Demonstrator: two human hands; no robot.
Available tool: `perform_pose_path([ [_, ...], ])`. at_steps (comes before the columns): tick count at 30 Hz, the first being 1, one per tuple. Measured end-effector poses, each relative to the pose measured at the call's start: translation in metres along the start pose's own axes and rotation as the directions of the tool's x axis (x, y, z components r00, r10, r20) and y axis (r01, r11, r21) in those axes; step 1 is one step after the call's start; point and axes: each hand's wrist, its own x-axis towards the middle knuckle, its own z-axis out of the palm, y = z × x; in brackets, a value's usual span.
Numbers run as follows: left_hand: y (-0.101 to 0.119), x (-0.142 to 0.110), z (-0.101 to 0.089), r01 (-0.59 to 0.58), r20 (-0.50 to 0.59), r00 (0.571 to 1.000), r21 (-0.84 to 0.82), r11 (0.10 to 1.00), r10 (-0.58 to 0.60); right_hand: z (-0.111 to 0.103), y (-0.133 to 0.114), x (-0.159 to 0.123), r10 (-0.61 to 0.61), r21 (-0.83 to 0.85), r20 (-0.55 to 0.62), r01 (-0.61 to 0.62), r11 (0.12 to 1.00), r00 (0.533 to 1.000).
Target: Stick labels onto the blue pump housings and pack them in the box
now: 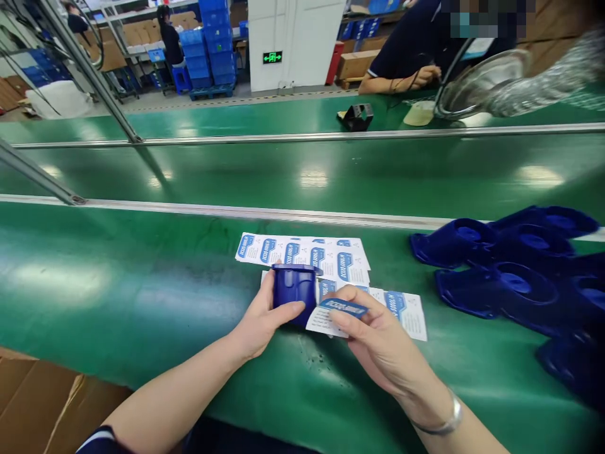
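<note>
My left hand (268, 313) is closed round a dark blue plastic housing (295, 287), thumb across its front and fingers behind. Just right of it, my right hand (373, 331) pinches a blue and white printed label (331, 318) between thumb and fingers. The label's left edge comes up close to the housing's lower right side; whether they touch I cannot tell. Beneath and behind both hands lie sheets of similar labels (352, 261) on the green work surface (165, 302). Part of the sheets is hidden by the housing and my hands.
Several dark blue plastic parts (520, 284) lie at the right. A metal rail (265, 214) runs behind the labels. Across the bench are a black object (358, 118), a metal hood with a foil duct (491, 82) and a co-worker's arm (397, 82). A cardboard box (42, 403) stands lower left.
</note>
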Motion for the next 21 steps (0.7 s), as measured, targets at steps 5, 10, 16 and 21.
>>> perform_pose_path([
  [5,-0.0019,-0.0021,0.0003,0.017,0.006,1.000,0.019,1.000,-0.017,-0.0015,-0.0013,-0.0019,0.021,-0.009,0.051,-0.020,1.000,0.998],
  [10,-0.0020,-0.0031,-0.0007,-0.044,0.034,0.998,0.035,0.998,0.043,0.0037,-0.0026,-0.0002,-0.020,-0.019,0.009,0.021,1.000,1.000],
  [16,-0.0029,-0.0023,-0.0038,-0.038,0.039,0.999,0.058,0.998,0.036,0.0070,-0.0032,0.0034,0.003,0.014,0.018,-0.003,1.000,1.000],
  [21,-0.0025,-0.0032,-0.0051,-0.021,0.048,0.999,0.082,0.996,0.017,0.0063,-0.0007,0.0030,-0.015,-0.004,0.021,0.015,1.000,1.000],
])
